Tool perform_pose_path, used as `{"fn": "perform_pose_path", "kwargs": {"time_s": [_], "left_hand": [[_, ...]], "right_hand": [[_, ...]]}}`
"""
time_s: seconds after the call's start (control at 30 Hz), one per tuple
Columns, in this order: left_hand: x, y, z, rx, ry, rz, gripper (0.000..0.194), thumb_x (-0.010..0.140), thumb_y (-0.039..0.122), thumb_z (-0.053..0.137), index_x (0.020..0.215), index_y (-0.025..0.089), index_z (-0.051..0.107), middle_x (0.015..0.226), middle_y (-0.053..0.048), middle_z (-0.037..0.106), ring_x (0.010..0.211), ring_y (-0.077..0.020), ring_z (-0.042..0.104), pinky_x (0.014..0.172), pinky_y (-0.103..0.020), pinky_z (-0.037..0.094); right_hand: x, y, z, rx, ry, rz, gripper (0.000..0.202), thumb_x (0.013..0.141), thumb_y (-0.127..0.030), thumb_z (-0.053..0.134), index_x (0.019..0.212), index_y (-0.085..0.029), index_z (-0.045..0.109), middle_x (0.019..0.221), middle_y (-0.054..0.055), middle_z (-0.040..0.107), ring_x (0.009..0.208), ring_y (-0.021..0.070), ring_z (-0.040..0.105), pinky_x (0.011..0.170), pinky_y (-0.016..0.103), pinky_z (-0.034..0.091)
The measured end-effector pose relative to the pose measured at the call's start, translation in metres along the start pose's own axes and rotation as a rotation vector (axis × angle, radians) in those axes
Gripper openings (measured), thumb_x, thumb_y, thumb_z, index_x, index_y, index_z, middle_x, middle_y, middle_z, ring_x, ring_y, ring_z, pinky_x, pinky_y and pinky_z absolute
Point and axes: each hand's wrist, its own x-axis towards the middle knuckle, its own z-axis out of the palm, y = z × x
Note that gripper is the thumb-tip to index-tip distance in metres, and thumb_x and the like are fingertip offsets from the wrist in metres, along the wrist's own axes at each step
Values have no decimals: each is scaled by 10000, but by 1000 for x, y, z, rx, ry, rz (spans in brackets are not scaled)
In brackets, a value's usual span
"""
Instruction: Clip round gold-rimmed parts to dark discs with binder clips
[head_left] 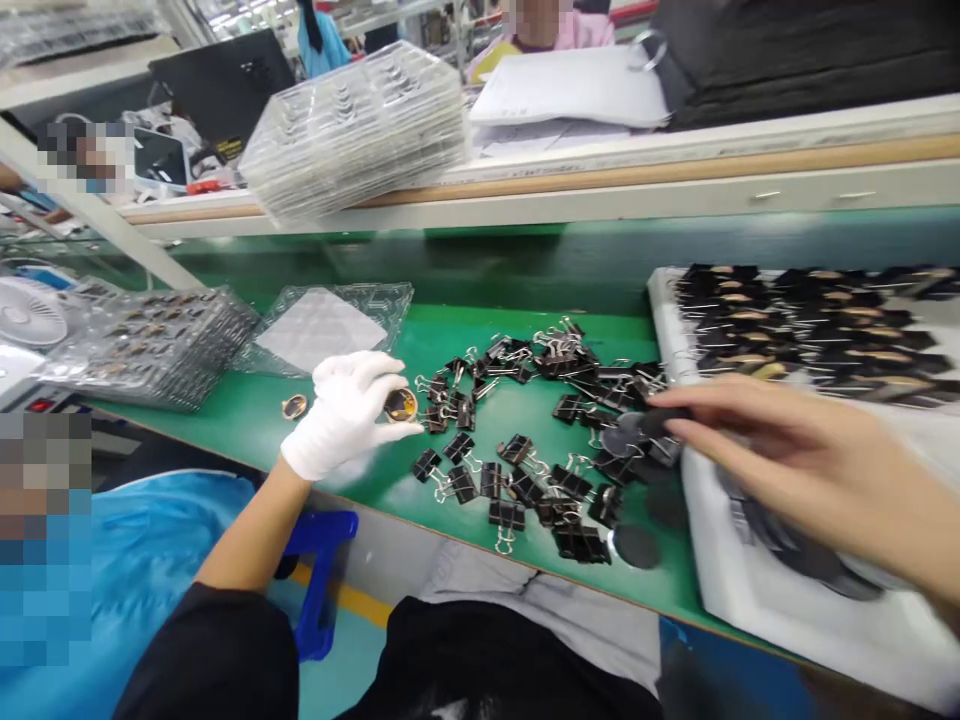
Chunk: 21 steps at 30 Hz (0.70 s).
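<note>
My left hand (pixel 346 415), in a white glove, pinches a small round gold-rimmed part (pixel 402 404) by its edge. Its open face shows gold and dark pieces inside. A similar round part (pixel 295 406) lies on the green table just left of the glove. My right hand (pixel 787 465) is bare and slightly blurred; thumb and fingers close on a dark flat disc (pixel 664 420) over the clips. Many black binder clips (pixel 508 515) lie scattered between my hands. Another black disc (pixel 636 547) rests near the table's front edge.
On the right, a white tray (pixel 701 570) holds rows of clipped parts and loose black discs. Stacked clear plastic trays (pixel 157 345) stand left, near a white sheet (pixel 322 328). More clear trays (pixel 360 130) sit on the shelf. A person in blue (pixel 150 560) is at left.
</note>
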Motion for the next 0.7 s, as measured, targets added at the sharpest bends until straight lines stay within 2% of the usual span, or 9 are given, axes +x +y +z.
{"fn": "perform_pose_path", "kwargs": {"time_s": [0.07, 0.13, 0.2, 0.33, 0.4, 0.47, 0.57, 0.63, 0.7], "left_hand": [[37, 27, -5, -57, 85, 184, 494, 888, 614, 711, 1124, 181, 690, 1321, -164, 714, 1251, -347, 642, 1031, -493, 412], [73, 54, -6, -134, 160, 352, 488, 908, 609, 693, 1089, 156, 682, 1284, -154, 738, 1071, -277, 714, 879, -424, 453], [105, 78, -3, -182, 256, 452, 465, 922, 592, 677, 1035, 141, 677, 1216, -135, 766, 867, -219, 723, 725, -382, 428], [146, 113, 7, -204, 371, 535, 366, 941, 518, 638, 916, 154, 667, 1064, -109, 785, 693, -190, 672, 637, -372, 365], [157, 123, 12, -205, 385, 559, 316, 946, 466, 621, 897, 157, 667, 1013, -103, 780, 662, -190, 655, 642, -378, 364], [162, 127, 17, -228, 403, 570, 287, 947, 429, 621, 906, 149, 667, 1018, -106, 778, 686, -203, 672, 662, -387, 385], [163, 127, 21, -337, 322, 556, 428, 937, 538, 651, 1033, 121, 667, 1132, -144, 765, 883, -263, 737, 712, -389, 436], [160, 125, 22, -466, 153, 462, 601, 916, 613, 668, 1242, 110, 625, 1167, -145, 757, 976, -274, 742, 758, -372, 472], [158, 121, 20, -628, -47, 330, 555, 952, 560, 644, 1332, 157, 599, 1086, -79, 776, 923, -222, 741, 785, -332, 490]], "right_hand": [[9, -23, 14, 228, -24, 38, 165, 961, -424, 723, 1069, -312, 781, 991, 55, 789, 805, 172, 745, 703, 285, 616], [14, -36, 27, 463, -18, 136, 161, 902, -336, 785, 1039, -270, 732, 939, 30, 772, 745, 155, 738, 690, 270, 623], [16, -38, 36, 614, -34, 210, 161, 881, -309, 795, 988, -241, 696, 924, 20, 747, 703, 140, 722, 654, 259, 612], [13, -25, 44, 584, 5, 236, 181, 868, -277, 782, 1008, -218, 684, 891, 11, 675, 670, 118, 660, 634, 262, 572], [13, -16, 45, 516, 71, 246, 234, 846, -266, 790, 1037, -216, 664, 882, 6, 643, 659, 115, 621, 611, 266, 548], [14, -9, 47, 541, 75, 289, 298, 833, -269, 792, 1088, -217, 647, 938, 23, 666, 679, 123, 629, 605, 274, 549], [16, -1, 50, 706, -20, 377, 268, 857, -309, 770, 1089, -202, 686, 961, 53, 736, 744, 153, 696, 680, 302, 602], [17, 3, 53, 778, -13, 413, 227, 861, -334, 778, 1032, -197, 717, 923, 54, 767, 770, 170, 729, 734, 322, 627], [16, 5, 56, 796, 37, 431, 242, 830, -333, 822, 1010, -201, 730, 920, 49, 785, 788, 182, 747, 764, 333, 641]]}}
